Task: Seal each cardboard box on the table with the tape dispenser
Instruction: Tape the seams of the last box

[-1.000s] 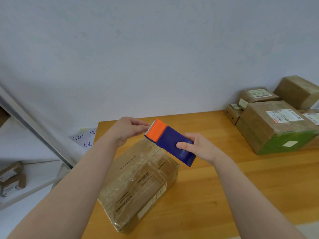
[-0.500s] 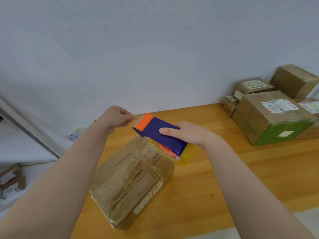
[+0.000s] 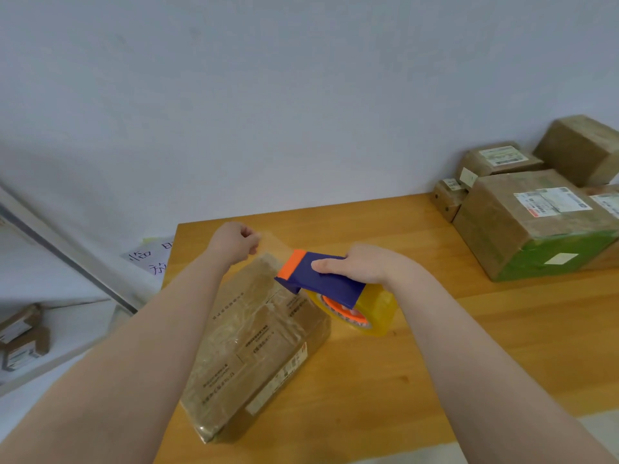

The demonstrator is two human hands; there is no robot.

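A flat cardboard box [image 3: 254, 343], wrapped in clear tape, lies slantwise on the wooden table [image 3: 435, 356] in front of me. My right hand [image 3: 361, 266] grips a blue tape dispenser [image 3: 318, 279] with an orange tip and a yellowish tape roll [image 3: 371, 313], held over the box's far right corner. My left hand [image 3: 234, 242] pinches the free end of the clear tape [image 3: 273, 242] above the box's far end. A short strip of tape stretches from the dispenser's tip to those fingers.
Several taped cardboard boxes [image 3: 536, 222] with labels are stacked at the table's back right against the wall. A paper note [image 3: 150, 259] hangs off the table's left edge. Small boxes [image 3: 23, 339] sit on a lower shelf at far left.
Both hands have dropped toward the box. The dispenser has tilted flatter, showing its tape roll, and my left hand has drawn a strip of tape out from its tip.
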